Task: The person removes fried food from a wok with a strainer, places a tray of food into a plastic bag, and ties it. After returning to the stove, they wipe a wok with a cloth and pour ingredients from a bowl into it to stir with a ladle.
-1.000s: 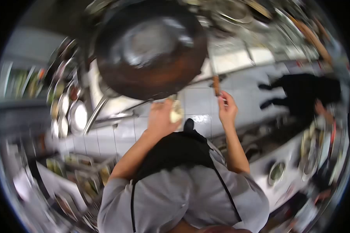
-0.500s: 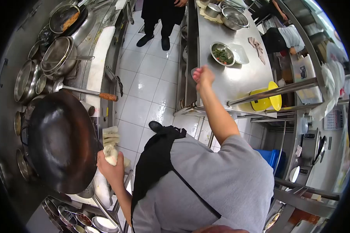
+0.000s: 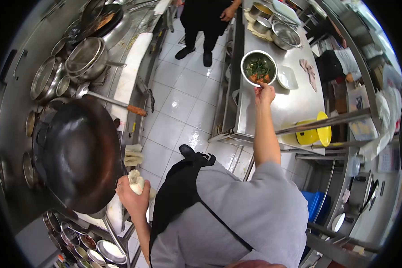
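A large dark wok is tilted over the stove on the left, and its inside looks bare. At the wok's right edge, my left hand is closed round a pale folded cloth; the wok's grip is hidden under it. My right hand pinches the near rim of a steel bowl above the steel table. Green leaves and orange-red pieces lie in the bowl. A white square dish sits just right of it.
A ladle with a wooden handle lies beyond the wok. Pots and strainers line the stove's back. Seasoning containers stand at lower left. A yellow container is on the table. Another person stands in the aisle.
Since half a second ago, my right hand has reached forward and taken hold of the bowl, now lifted and nearer the camera. My left hand keeps the cloth. The view has shifted slightly.
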`<action>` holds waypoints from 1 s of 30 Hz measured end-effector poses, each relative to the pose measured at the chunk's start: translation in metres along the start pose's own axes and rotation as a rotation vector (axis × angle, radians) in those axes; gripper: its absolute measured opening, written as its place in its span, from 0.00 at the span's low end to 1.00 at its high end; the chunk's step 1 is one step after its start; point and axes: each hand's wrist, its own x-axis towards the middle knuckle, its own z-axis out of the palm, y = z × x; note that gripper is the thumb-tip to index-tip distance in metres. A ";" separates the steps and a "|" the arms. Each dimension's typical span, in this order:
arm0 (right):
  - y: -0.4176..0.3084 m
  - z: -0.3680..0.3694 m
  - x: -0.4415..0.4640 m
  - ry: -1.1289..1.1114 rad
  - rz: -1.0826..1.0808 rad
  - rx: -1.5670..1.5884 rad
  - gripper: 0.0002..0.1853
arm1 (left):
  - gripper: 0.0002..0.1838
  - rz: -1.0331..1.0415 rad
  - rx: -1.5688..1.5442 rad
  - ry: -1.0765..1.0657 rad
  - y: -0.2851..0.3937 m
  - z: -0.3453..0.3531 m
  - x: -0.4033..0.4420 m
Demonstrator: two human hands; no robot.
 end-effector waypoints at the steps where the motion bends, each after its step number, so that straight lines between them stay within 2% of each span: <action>1: -0.001 0.006 -0.012 -0.108 0.026 0.024 0.12 | 0.23 0.013 0.003 0.003 0.003 -0.002 0.000; 4: -0.009 0.044 -0.055 -0.436 0.119 0.002 0.12 | 0.23 0.076 -0.046 0.000 0.006 0.000 0.004; 5: -0.018 0.061 -0.072 -0.538 0.155 -0.128 0.11 | 0.23 0.069 -0.050 0.015 0.000 -0.003 0.002; 7: -0.020 0.106 -0.120 -0.745 0.260 -0.190 0.07 | 0.27 0.046 -0.039 0.124 -0.012 0.005 -0.007; 8: -0.015 0.123 -0.141 -0.863 0.296 -0.194 0.06 | 0.26 0.056 -0.013 0.234 -0.010 0.004 -0.005; 10: 0.004 0.161 -0.184 -1.103 0.410 -0.137 0.05 | 0.25 -0.038 -0.070 0.133 -0.008 -0.003 -0.002; 15: 0.053 0.239 -0.323 -1.386 0.509 -0.392 0.09 | 0.25 -0.098 -0.075 0.224 -0.006 0.007 -0.004; 17: 0.097 0.267 -0.366 -1.526 0.446 -0.501 0.10 | 0.26 -0.115 -0.061 0.231 -0.004 0.005 -0.005; 19: 0.135 0.283 -0.408 -1.673 0.345 -0.484 0.10 | 0.26 -0.109 -0.050 0.234 0.001 0.002 -0.008; 21: 0.163 0.294 -0.443 -1.775 -0.138 -0.718 0.12 | 0.26 -0.104 -0.043 0.243 0.001 0.005 -0.012; 23: 0.143 0.286 -0.479 -1.803 -0.702 -0.844 0.13 | 0.25 -0.099 -0.053 0.259 0.004 0.004 -0.015; 24: 0.151 0.285 -0.488 -1.884 -0.839 -0.749 0.09 | 0.25 -0.097 -0.053 0.275 0.004 0.003 -0.016; 25: 0.156 0.284 -0.492 -1.970 -0.923 -0.710 0.07 | 0.25 -0.094 -0.054 0.288 0.005 0.002 -0.018; 27: 0.159 0.280 -0.499 -1.954 -1.123 -0.462 0.05 | 0.25 -0.087 -0.056 0.304 0.004 0.000 -0.021; 30: 0.148 0.285 -0.508 -1.944 -1.165 -0.381 0.08 | 0.25 -0.077 -0.069 0.320 0.003 0.001 -0.023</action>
